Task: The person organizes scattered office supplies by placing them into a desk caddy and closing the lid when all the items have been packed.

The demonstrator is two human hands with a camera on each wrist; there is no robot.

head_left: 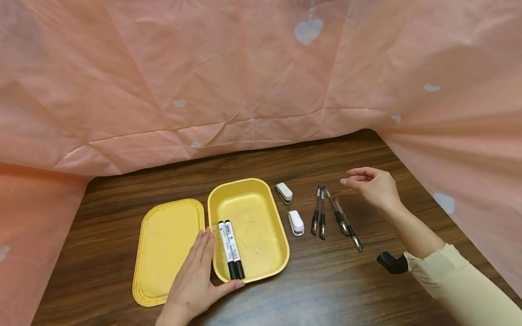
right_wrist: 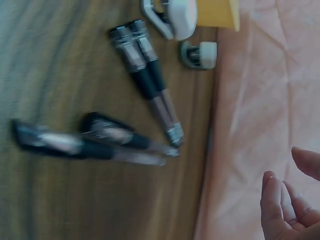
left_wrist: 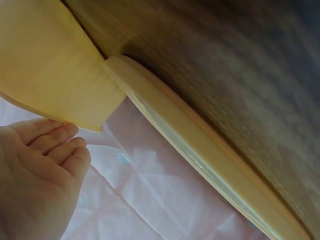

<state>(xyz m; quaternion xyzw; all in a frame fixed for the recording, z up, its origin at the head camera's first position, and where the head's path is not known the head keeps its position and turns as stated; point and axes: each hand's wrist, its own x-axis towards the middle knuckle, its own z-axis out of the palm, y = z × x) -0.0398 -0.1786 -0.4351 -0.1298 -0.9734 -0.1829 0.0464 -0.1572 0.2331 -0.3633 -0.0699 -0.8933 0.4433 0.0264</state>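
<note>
A yellow plastic box (head_left: 259,230) stands uncovered on the table, with two black-and-white markers (head_left: 229,243) side by side along its left wall. My left hand (head_left: 191,280) rests against the box's left rim with straight fingers, its thumb at the near-left corner. In the left wrist view, those fingertips touch the box's outer edge. My right hand (head_left: 376,187) hovers over the table's right part, fingers loosely bent and holding nothing. Nearest to it lie several black-grip gel pens (head_left: 336,210), in two loose pairs. Blur softens the pens in the right wrist view.
Left of the box lies its flat yellow lid (head_left: 173,247). Between box and pens sit two white staplers, one farther back (head_left: 284,192) and one closer (head_left: 295,222). A pink cloth (head_left: 240,77) hangs around the back and sides of the wooden table (head_left: 325,285).
</note>
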